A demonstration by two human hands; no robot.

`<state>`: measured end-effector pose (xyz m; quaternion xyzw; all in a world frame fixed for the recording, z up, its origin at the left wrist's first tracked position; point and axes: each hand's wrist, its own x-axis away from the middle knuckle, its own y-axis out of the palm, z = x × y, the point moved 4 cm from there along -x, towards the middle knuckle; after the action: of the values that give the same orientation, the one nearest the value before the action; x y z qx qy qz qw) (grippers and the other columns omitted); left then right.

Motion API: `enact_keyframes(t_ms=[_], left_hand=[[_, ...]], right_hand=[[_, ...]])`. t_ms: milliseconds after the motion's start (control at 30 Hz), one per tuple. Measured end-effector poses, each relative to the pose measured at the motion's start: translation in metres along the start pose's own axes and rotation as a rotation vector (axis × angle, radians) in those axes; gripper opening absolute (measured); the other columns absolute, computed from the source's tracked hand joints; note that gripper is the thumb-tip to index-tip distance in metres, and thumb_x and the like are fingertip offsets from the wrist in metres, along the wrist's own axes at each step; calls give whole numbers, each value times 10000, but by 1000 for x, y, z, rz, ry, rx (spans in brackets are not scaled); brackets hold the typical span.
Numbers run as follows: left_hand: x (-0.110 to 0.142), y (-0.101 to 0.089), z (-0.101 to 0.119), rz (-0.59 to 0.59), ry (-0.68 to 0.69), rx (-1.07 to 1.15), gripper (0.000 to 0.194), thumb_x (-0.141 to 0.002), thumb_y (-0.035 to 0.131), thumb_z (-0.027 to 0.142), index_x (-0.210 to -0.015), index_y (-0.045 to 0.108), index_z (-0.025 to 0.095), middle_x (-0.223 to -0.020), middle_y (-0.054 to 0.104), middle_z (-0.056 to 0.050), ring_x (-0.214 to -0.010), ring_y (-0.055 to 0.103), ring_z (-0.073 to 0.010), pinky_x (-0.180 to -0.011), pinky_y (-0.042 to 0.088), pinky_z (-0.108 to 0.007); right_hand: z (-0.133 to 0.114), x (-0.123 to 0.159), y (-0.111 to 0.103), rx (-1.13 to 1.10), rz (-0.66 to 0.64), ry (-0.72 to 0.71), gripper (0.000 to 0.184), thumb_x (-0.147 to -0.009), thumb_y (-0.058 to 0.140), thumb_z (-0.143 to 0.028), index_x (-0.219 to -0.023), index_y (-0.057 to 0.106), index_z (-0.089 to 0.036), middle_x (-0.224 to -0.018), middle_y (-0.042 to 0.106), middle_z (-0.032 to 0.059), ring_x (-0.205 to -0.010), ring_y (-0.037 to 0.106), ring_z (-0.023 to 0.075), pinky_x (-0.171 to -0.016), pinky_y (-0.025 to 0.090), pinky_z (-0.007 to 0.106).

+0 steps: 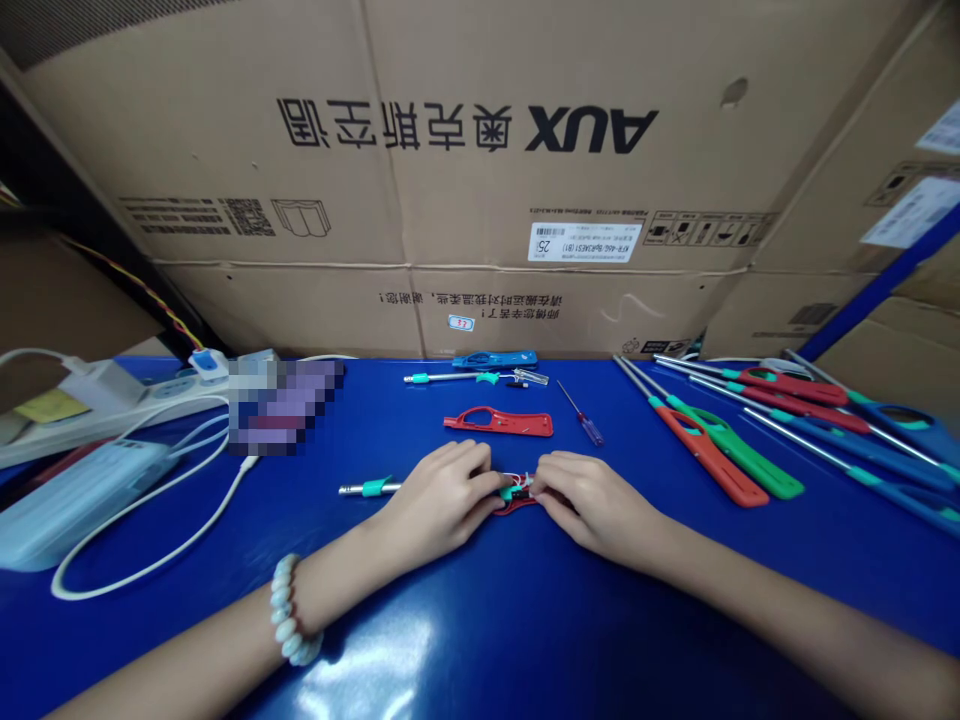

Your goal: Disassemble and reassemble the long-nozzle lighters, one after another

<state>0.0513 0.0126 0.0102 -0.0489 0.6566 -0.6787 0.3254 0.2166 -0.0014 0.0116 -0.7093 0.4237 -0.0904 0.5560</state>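
Observation:
An opened red long-reach lighter [511, 508] lies on the blue tabletop between my hands, with a teal part, a black part and white wires showing inside. My left hand [448, 495] is closed over its middle, thumb and fingers pressing around the teal part. From under that hand its metal tube [349, 490] with a teal collar sticks out to the left. My right hand [592, 505] pinches at the lighter's right end, by the wires; the fingers hide the exact grip. Just beyond lies a loose red casing half [504, 423].
Farther back lie a blue casing half [495, 358], a metal tube with teal trigger [450, 377] and a purple screwdriver [586, 422]. Several lighters [709, 455] spread at right. A power bank [86, 500], cables and a power strip [172, 390] sit left. A cardboard box [450, 200] walls the back.

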Motion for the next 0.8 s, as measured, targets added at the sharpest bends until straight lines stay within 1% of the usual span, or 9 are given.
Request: enact_keyframes(t_ms=[67, 167, 267, 467, 633, 700, 800], left_hand=[[0, 0, 0, -2, 1, 2, 197, -926, 498, 211, -1031, 659, 167, -835, 555, -57, -746, 509, -192, -661, 432, -316], [-1, -1, 0, 0, 2, 11, 188, -914, 519, 207, -1034, 657, 166, -838, 554, -56, -747, 508, -188, -661, 429, -308], [-1, -2, 0, 6, 8, 11, 187, -913, 521, 208, -1036, 657, 171, -834, 554, -55, -741, 505, -182, -655, 423, -299], [-1, -2, 0, 0, 14, 11, 198, -927, 494, 217, -1018, 663, 172, -831, 552, -58, -738, 504, -182, -654, 423, -299], [-2, -4, 1, -13, -1, -4, 197, -931, 485, 229, -979, 667, 172, -820, 551, -52, -728, 506, -180, -653, 422, -296], [-1, -4, 1, -3, -2, -8, 187, -926, 490, 224, -959, 665, 170, -816, 549, -50, -726, 506, -180, -650, 421, -294], [0, -3, 2, 13, -1, -36, 181, -917, 490, 209, -969, 658, 165, -821, 549, -53, -733, 506, -190, -650, 420, -303]], right_hand=[[2, -2, -1, -54, -5, 22, 167, -837, 488, -44, -752, 569, -164, -708, 566, 24, -641, 530, 148, -600, 408, 238], [6, -6, -3, -159, -45, 77, 176, -816, 525, -29, -719, 578, -165, -661, 544, -10, -568, 505, 111, -547, 372, 205], [8, -7, -4, -189, -68, 89, 179, -806, 540, -20, -705, 580, -162, -645, 531, -20, -554, 495, 102, -536, 356, 198], [4, -3, -1, -43, -26, 1, 178, -823, 494, -30, -732, 561, -167, -687, 539, 10, -636, 501, 141, -603, 388, 232], [-1, 0, 4, 135, -66, -82, 178, -868, 445, -70, -750, 542, -161, -728, 558, 46, -672, 481, 174, -632, 398, 273], [-2, 0, 4, 152, -70, -92, 182, -875, 434, -73, -753, 537, -161, -731, 557, 49, -673, 479, 175, -633, 399, 276], [-2, -1, 1, 105, -59, -71, 167, -858, 452, -64, -749, 528, -165, -719, 547, 38, -677, 491, 172, -627, 402, 269]])
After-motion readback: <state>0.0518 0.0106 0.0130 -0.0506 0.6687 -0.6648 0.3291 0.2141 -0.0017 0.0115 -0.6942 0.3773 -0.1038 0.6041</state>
